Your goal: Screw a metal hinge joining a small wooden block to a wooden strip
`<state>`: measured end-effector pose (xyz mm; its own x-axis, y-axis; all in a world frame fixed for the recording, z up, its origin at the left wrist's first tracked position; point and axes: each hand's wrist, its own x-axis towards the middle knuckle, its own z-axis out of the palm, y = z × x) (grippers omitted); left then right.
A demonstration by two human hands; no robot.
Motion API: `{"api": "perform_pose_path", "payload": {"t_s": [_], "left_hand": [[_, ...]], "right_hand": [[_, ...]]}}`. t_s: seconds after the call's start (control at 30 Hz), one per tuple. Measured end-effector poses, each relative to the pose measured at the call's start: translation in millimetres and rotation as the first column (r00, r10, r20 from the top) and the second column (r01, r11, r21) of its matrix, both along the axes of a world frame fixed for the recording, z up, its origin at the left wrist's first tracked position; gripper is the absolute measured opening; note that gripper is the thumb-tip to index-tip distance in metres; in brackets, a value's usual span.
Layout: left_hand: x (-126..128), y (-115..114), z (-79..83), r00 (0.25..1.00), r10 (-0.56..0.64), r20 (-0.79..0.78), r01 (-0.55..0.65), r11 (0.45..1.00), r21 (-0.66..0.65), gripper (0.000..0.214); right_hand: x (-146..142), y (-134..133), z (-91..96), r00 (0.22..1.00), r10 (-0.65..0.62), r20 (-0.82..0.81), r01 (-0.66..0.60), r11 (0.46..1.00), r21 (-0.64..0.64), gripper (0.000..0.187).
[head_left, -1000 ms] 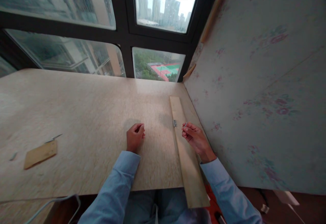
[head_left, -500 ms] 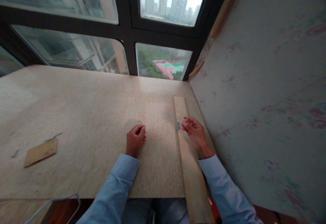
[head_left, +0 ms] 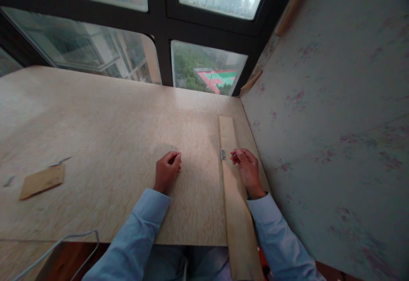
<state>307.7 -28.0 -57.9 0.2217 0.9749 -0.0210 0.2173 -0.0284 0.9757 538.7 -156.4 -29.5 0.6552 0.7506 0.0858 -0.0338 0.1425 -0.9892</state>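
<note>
A long narrow wooden strip lies on the beige table near its right edge, reaching over the front edge. A small metal hinge sits on the strip's left edge. My right hand rests on the strip just right of the hinge, its fingers pinched on a small thin metal piece that I cannot name. My left hand lies on the table left of the strip, fingers curled in; whether anything is in it stays hidden.
A small wooden piece lies at the table's left, with a thin metal object behind it and another to its left. A floral-papered wall stands close on the right. Windows run behind the table. A grey cable hangs at the front left.
My right hand has moved down onto the strip, closer to the hinge, still pinching the small metal piece. My left hand has barely shifted. The camera has tilted slightly.
</note>
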Motion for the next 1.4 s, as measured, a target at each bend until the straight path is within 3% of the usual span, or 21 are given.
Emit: {"api": "perform_pose_path", "payload": {"t_s": [0.23, 0.37, 0.53, 0.87, 0.97, 1.13, 1.4], "left_hand": [[0, -1, -1.8, 0.999, -0.031, -0.014, 0.032, 0.999, 0.021, 0.024], [0, -1, -2.2, 0.999, -0.042, -0.014, 0.042, 0.999, 0.025, 0.024], [-1, -2, -3.5, 0.998, -0.053, -0.028, 0.054, 0.998, 0.030, 0.025], [-2, -1, -3.5, 0.996, -0.074, -0.058, 0.078, 0.994, 0.075, 0.025], [-2, -1, -4.3, 0.995, -0.073, -0.066, 0.078, 0.993, 0.085, 0.025], [-2, -2, -2.5, 0.993, -0.087, -0.077, 0.093, 0.992, 0.083, 0.025], [-3, -2, -0.2, 0.991, -0.101, -0.087, 0.107, 0.992, 0.071, 0.024]], "right_hand": [[2, 0, -4.7, 0.956, -0.046, 0.290, 0.074, 0.994, -0.085, 0.015], [1, 2, -6.6, 0.975, -0.065, 0.211, 0.095, 0.986, -0.136, 0.015], [-1, 4, -6.6, 0.994, -0.069, 0.083, 0.077, 0.991, -0.106, 0.033], [3, 3, -3.4, 0.961, -0.020, 0.275, 0.049, 0.994, -0.098, 0.012], [5, 1, -8.7, 0.921, 0.028, 0.390, 0.022, 0.992, -0.123, 0.012], [8, 1, -15.7, 0.783, 0.112, 0.612, -0.004, 0.985, -0.175, 0.014], [10, 0, -19.4, 0.709, 0.115, 0.695, 0.025, 0.982, -0.187, 0.019]]}}
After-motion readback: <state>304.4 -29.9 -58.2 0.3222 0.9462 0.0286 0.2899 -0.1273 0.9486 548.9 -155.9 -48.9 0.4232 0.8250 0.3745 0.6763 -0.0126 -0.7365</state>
